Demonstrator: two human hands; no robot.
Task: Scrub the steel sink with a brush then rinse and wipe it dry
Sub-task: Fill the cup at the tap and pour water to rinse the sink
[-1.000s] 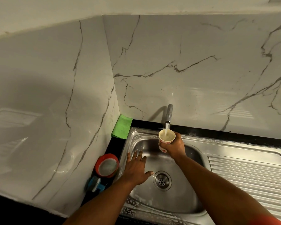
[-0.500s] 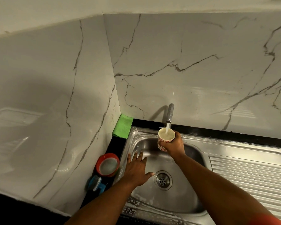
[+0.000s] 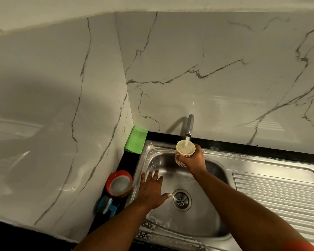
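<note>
The steel sink (image 3: 214, 180) has soap foam along its rim and front edge, with a round drain (image 3: 181, 200) in the basin. My right hand (image 3: 193, 159) grips a white cup (image 3: 184, 151) with a red pattern under the tap (image 3: 189, 125). Water streams from the tap into the nearly full cup. My left hand (image 3: 150, 190) lies flat with fingers spread on the basin's left side, beside the drain. A blue brush (image 3: 105, 206) lies on the black counter left of the sink.
A green cloth (image 3: 136, 140) leans in the back corner. A red bowl (image 3: 119, 185) holding foamy liquid sits on the black counter strip between wall and sink. The ribbed drainboard (image 3: 279, 194) extends to the right. Marble walls close in at the left and back.
The cup has filled higher with water under the running tap. Both hands stay nearly where they were.
</note>
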